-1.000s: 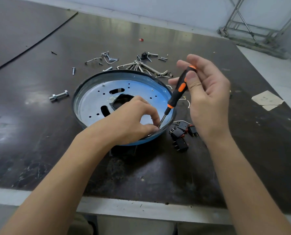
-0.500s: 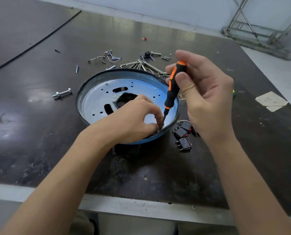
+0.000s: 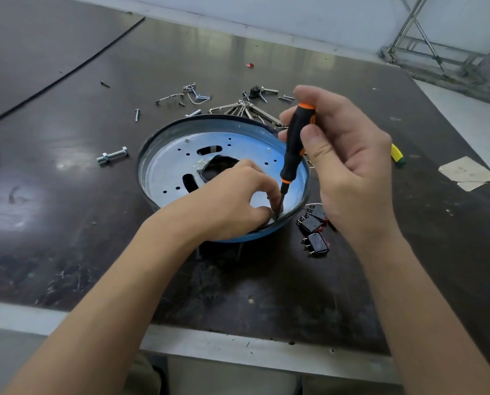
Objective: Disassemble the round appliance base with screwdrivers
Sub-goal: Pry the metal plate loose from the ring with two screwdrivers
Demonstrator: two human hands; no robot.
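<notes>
Two hands work inside your round base (image 3: 178, 166): right hand (image 3: 349, 166) clamps the screwdriver (image 3: 295, 143). Your left hand (image 3: 235, 201) pinches at its tip, hiding the screw.

Views: one, head-worn
Facing: forward and down, over the dark table (image 3: 67, 195)
Nearness: close, both forearms reaching in from below
</notes>
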